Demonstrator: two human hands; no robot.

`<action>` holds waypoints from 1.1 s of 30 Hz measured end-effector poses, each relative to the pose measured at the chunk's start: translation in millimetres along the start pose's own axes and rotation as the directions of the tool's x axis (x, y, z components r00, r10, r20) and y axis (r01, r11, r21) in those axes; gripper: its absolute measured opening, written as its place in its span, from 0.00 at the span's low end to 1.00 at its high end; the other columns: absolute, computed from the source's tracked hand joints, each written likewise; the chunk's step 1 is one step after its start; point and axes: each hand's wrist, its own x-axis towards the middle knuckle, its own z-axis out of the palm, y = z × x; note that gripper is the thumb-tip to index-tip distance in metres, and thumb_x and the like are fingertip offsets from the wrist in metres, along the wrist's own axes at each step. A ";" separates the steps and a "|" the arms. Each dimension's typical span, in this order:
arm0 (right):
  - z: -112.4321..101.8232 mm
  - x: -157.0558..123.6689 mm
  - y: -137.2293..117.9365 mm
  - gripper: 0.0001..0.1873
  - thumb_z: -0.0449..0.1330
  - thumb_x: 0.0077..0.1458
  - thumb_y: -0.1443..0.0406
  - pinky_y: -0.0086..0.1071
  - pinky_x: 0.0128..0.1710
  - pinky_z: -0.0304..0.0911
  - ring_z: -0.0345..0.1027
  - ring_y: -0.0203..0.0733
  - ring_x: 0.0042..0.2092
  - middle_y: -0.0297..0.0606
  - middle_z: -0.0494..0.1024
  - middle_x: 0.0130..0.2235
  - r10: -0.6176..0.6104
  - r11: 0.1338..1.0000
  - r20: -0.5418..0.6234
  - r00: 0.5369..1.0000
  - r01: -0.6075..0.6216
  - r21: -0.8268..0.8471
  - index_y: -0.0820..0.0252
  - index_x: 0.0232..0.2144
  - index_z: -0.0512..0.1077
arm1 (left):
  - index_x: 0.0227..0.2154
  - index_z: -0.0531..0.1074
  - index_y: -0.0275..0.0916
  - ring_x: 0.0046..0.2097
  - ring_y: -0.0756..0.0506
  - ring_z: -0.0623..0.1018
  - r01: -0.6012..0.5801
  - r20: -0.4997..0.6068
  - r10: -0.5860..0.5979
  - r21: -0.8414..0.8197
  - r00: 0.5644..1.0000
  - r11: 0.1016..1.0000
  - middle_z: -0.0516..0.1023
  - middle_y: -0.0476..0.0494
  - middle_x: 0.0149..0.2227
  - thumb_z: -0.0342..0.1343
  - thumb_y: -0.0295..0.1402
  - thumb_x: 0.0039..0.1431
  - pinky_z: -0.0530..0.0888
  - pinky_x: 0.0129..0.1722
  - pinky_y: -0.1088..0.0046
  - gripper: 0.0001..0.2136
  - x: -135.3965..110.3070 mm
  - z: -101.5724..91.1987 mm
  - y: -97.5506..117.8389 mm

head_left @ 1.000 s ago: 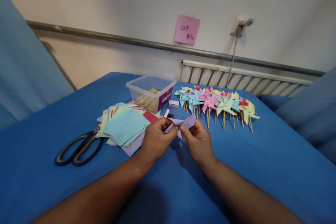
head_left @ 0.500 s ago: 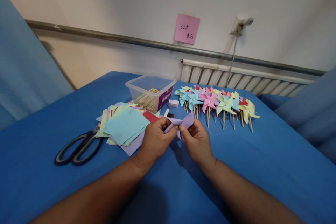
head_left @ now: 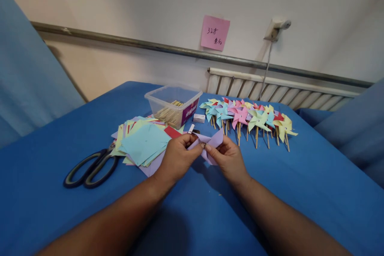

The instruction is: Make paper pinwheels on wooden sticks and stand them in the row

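Note:
My left hand (head_left: pixel 177 157) and my right hand (head_left: pixel 229 159) meet over the blue table (head_left: pixel 300 192), both pinched on a folded piece of purple paper (head_left: pixel 211 143) shaped like a pinwheel head. The fingertips of both hands press together at its centre, where a small metal pin shows. Just left of my left hand lies a loose stack of coloured paper squares (head_left: pixel 142 144), with light blue on top.
Black scissors (head_left: pixel 90 167) lie at the left. A clear plastic tub (head_left: pixel 173 105) holds wooden sticks. Several finished pinwheels (head_left: pixel 249 120) on sticks lie in a row at the right. A small white box (head_left: pixel 198 118) sits between them. A pink note (head_left: pixel 215 33) hangs on the wall.
Both hands stay pinched on the purple paper; the paper's flaps have shifted slightly as the fingers work at its centre. Nothing else on the table has moved.

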 end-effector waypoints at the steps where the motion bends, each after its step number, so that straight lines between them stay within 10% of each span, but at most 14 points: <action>1: 0.4 -0.9 -1.7 0.14 0.68 0.42 0.62 0.34 0.38 0.66 0.70 0.39 0.35 0.33 0.78 0.33 -0.002 1.000 0.004 1.000 0.002 0.009 0.57 0.34 0.72 | 0.25 0.75 0.37 0.26 0.50 0.72 -0.012 -0.008 0.013 0.024 1.000 1.000 0.76 0.50 0.23 0.60 0.34 0.45 0.68 0.26 0.76 0.06 -1.2 0.3 1.3; 16: -2.6 -7.4 -7.8 0.13 0.69 0.41 0.63 0.30 0.32 0.63 0.68 0.34 0.29 0.32 0.77 0.29 0.073 0.997 -0.030 0.997 -0.074 -0.014 0.60 0.31 0.73 | 0.24 0.72 0.37 0.28 0.51 0.72 -0.126 -0.039 0.132 0.137 0.990 0.982 0.75 0.52 0.25 0.57 0.29 0.46 0.67 0.28 0.77 0.01 -8.3 2.9 0.8; 33: -1.2 -4.8 -6.5 0.10 0.68 0.43 0.64 0.29 0.34 0.64 0.68 0.34 0.31 0.31 0.77 0.29 0.007 1.000 0.023 1.000 -0.008 0.019 0.58 0.31 0.74 | 0.41 0.72 0.35 0.37 0.46 0.78 0.077 0.082 -0.056 -0.279 0.995 0.957 0.80 0.44 0.34 0.63 0.32 0.45 0.72 0.38 0.71 0.18 -3.3 4.5 -0.8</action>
